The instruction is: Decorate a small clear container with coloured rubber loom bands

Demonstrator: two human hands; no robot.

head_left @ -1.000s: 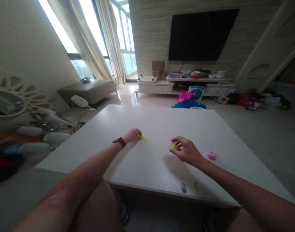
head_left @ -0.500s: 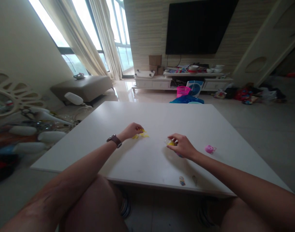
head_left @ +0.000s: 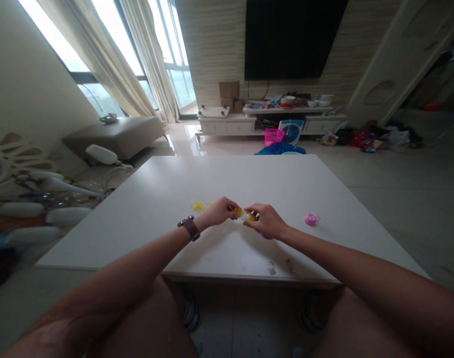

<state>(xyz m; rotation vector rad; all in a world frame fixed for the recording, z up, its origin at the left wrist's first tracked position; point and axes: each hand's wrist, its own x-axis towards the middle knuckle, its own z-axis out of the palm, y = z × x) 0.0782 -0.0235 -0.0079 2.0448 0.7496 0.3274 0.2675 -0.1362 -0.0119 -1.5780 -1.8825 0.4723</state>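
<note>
Over the middle of the white table [head_left: 219, 253], my left hand [head_left: 225, 211] pinches a few small yellow pieces [head_left: 238, 213]. My right hand [head_left: 267, 220] is closed around a small clear container [head_left: 250, 217] with yellow inside, tilted with its mouth toward my left hand. The yellow pieces are right at the container's mouth; whether any are inside the rim I cannot tell. More loose yellow pieces [head_left: 198, 206] lie on the table left of my left hand, partly behind it. Something pink and blue shows beneath my right hand, mostly hidden.
A small pink object [head_left: 311, 219], perhaps a lid, lies on the table at right. Two flat stickers [head_left: 271, 268] rest near the front edge. Beyond the table stand a pink basket [head_left: 273, 136] and a low TV cabinet [head_left: 227, 125].
My left hand has moved right from the yellow pile to the container, carrying yellow pieces. My right hand stays around the container. The view has shifted slightly.
</note>
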